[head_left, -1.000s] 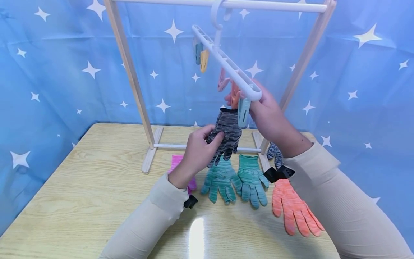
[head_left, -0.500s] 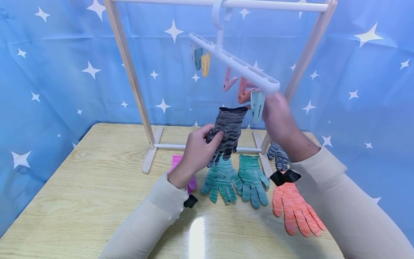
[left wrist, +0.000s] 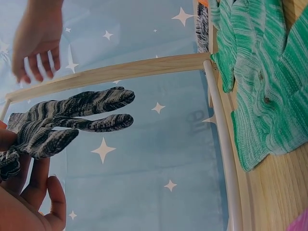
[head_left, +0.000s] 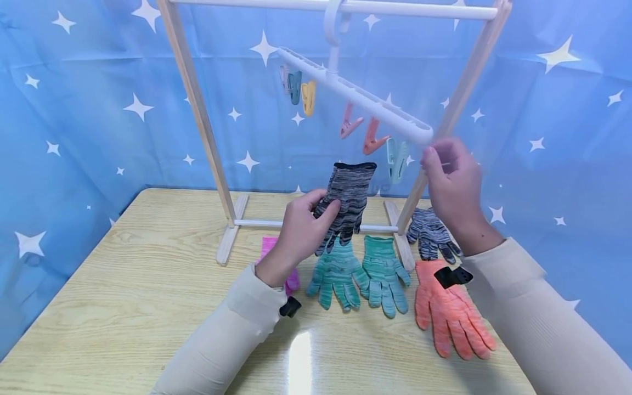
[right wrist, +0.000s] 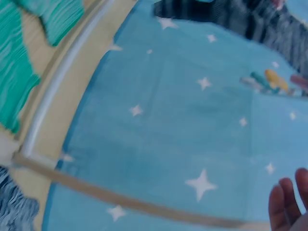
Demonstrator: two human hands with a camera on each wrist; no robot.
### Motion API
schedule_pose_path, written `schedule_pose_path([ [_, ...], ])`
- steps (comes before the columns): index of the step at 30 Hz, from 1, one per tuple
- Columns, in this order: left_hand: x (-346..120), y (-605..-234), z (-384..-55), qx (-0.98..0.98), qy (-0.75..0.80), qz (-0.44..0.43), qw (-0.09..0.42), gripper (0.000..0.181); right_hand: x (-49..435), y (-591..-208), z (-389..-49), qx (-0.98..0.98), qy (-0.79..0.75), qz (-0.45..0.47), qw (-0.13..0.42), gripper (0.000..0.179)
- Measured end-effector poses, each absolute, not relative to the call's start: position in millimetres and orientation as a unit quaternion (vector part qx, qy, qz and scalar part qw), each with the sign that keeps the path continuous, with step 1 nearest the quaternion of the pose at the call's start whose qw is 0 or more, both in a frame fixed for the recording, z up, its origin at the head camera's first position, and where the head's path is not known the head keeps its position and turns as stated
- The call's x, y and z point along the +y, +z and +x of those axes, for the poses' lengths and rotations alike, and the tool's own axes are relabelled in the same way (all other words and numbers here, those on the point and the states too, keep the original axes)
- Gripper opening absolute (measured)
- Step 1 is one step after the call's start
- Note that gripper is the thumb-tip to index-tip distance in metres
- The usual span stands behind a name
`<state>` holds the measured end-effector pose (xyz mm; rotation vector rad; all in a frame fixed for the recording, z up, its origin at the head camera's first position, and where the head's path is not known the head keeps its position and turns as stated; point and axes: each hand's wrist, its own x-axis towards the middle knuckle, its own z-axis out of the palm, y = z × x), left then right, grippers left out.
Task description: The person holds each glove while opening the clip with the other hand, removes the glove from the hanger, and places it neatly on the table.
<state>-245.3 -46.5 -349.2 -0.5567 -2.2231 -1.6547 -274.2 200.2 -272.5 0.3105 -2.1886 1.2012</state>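
My left hand (head_left: 306,225) pinches a black-and-grey knit glove (head_left: 350,192) between thumb and fingers, cuff upward. In the left wrist view the glove's striped fingers (left wrist: 91,108) stick out past my hand. A white clip hanger (head_left: 355,96) hangs slanted above, its near end low on the right. Pink (head_left: 348,122), orange-red (head_left: 373,138) and pale green (head_left: 396,159) clothespins dangle from its near half, apart from the glove cuff. My right hand (head_left: 456,181) is just beside the hanger's near end, fingers loosely bent, holding nothing. Whether it touches the hanger I cannot tell.
The hanger hooks on the white rail (head_left: 415,7) of a wooden rack (head_left: 195,109). On the table (head_left: 123,285) lie two green gloves (head_left: 382,274), an orange glove (head_left: 451,312), another black-and-grey glove (head_left: 429,233) and a partly hidden magenta glove (head_left: 291,280).
My right hand has left the clothespins by the glove cuff and moved right. The hanger's near end has swung right, and the clothespins moved away from the glove. My left hand stays put.
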Motion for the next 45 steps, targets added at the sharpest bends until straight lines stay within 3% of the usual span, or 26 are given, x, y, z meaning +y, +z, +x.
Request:
schedule_pose_path([
  [4,-47.7,-349.2,-246.3,-0.776,-0.578,-0.196,0.158,0.021,215.3,-281.9,-280.5,-0.841,0.438,0.070,0.309,0.019],
  [9,-49.2,-349.1,-247.1,-0.777,-0.577,-0.195,0.159,0.021,229.8,-294.5,-289.0,-0.870,0.398,0.021,0.291,0.039],
  [17,-50.2,-350.4,-247.1,-0.780,-0.574,-0.191,0.159,0.021,237.9,-313.6,-301.4,-0.922,0.331,-0.011,0.202,0.070],
  [32,-48.0,-350.7,-246.1,-0.780,-0.577,-0.191,0.151,0.026,238.4,-326.5,-317.4,-0.937,0.314,-0.012,0.153,0.076],
  [45,-50.2,-350.8,-248.0,-0.782,-0.576,-0.187,0.148,0.026,240.4,-335.2,-325.3,-0.957,0.215,0.008,0.192,0.059],
])
